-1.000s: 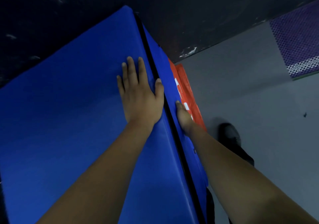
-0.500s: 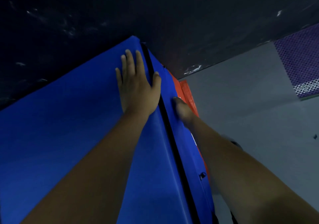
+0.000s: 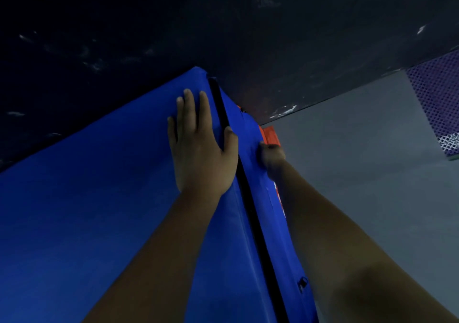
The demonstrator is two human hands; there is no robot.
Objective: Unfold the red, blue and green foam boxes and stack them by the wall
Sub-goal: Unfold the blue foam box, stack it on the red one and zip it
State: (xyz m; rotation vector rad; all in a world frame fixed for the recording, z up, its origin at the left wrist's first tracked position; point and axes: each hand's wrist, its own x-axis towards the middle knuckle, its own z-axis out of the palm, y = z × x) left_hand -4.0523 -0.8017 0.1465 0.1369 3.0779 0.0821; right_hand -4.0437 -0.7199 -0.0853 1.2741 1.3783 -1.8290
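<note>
The blue foam box (image 3: 87, 210) fills the left and middle of the view, its far corner touching the dark wall (image 3: 223, 24). A black seam (image 3: 246, 198) runs along its right edge. My left hand (image 3: 198, 148) lies flat on the blue top, fingers spread, thumb at the seam. My right hand (image 3: 272, 155) presses against the blue side face, fingers curled around its lower edge; I cannot see whether it grips. The red foam box (image 3: 270, 136) lies under the blue one, only a strip showing. No green box is in view.
Grey floor (image 3: 360, 173) stretches out to the right of the boxes. A purple perforated mat (image 3: 439, 99) lies at the far right along the wall. The wall's base shows white scuff marks.
The blue box has slid further toward the wall and now covers more of the red box. Both hands moved forward with it. The shoe seen on the floor is out of view.
</note>
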